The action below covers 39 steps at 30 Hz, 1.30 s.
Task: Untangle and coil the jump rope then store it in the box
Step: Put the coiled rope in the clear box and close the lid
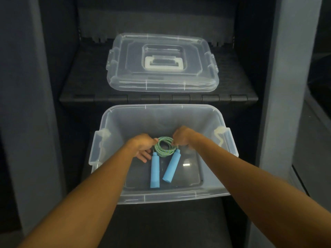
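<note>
Box: the clear rectangular plastic storage box (162, 197) is sitting open on the dark near surface, both forearms reaching into it from the near side.
Lid: the clear plastic lid with a white handle (162, 62) is lying flat on the dark shelf beyond, well apart.
Rope: the green braided jump rope (163, 146), coiled into tight loops, is being held low inside the box between the 2 hands.
Handles: its 2 blue cylindrical handles (155, 170) are pointing toward the near wall, splaying slightly.
Left hand (143, 144): is pinching the coil's left edge, lower fingers loosely spread.
Right hand (181, 137): is clenching the coil's right edge, equally close.
Next: probably letting go and withdrawing.
</note>
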Tool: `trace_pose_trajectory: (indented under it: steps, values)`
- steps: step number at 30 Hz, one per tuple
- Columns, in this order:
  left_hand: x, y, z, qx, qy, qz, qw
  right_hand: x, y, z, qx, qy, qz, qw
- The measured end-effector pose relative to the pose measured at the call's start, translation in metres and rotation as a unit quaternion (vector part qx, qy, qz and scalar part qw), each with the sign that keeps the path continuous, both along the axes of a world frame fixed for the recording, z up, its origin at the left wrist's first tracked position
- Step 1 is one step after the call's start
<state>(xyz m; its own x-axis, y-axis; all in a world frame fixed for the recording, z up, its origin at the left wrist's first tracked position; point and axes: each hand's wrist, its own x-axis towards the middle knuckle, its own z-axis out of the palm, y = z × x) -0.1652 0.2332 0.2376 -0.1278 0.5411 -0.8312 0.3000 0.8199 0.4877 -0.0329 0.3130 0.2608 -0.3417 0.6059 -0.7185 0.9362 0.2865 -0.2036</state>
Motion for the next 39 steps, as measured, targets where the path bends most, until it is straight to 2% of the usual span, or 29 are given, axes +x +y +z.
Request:
trace_pose_trajectory:
  steps: [4,8,10,13,16,18,20,23,26,29,33,39]
  values:
    - [-0.006,-0.005,0.007,0.036,0.056,-0.042,0.997,0.010,-0.009,0.004,0.007,0.025,-0.010,1.000]
    - [-0.018,-0.007,0.035,0.101,0.125,-0.108,0.981,0.021,-0.021,0.036,0.143,0.093,-0.044,0.984]
    - [-0.025,-0.005,0.060,0.152,0.141,-0.113,0.972,0.024,-0.027,0.063,0.239,0.151,-0.022,0.959]
    - [-0.033,0.001,0.109,0.241,0.170,-0.109,0.949,0.029,-0.028,0.100,0.349,0.262,0.026,0.899]
    - [-0.041,0.011,0.148,0.316,0.207,-0.096,0.921,0.026,-0.006,0.124,0.411,0.362,0.036,0.836]
    - [-0.049,0.023,0.165,0.367,0.262,-0.068,0.890,0.019,0.017,0.136,0.436,0.381,0.029,0.815]
    - [-0.057,0.034,0.168,0.404,0.308,-0.037,0.860,0.011,0.043,0.141,0.443,0.355,0.013,0.823]
    - [-0.077,0.056,0.162,0.411,0.378,-0.002,0.829,0.004,0.082,0.142,0.412,0.262,-0.040,0.872]
    - [-0.098,0.073,0.146,0.355,0.398,0.036,0.845,0.008,0.116,0.134,0.347,0.202,-0.105,0.910]
    - [-0.116,0.083,0.126,0.322,0.375,0.070,0.866,0.013,0.135,0.121,0.305,0.166,-0.125,0.929]
    - [-0.117,0.086,0.111,0.305,0.359,0.082,0.878,0.015,0.144,0.106,0.273,0.159,-0.143,0.938]
    - [-0.104,0.084,0.116,0.356,0.253,0.144,0.888,0.016,0.139,0.107,0.288,0.223,-0.173,0.915]
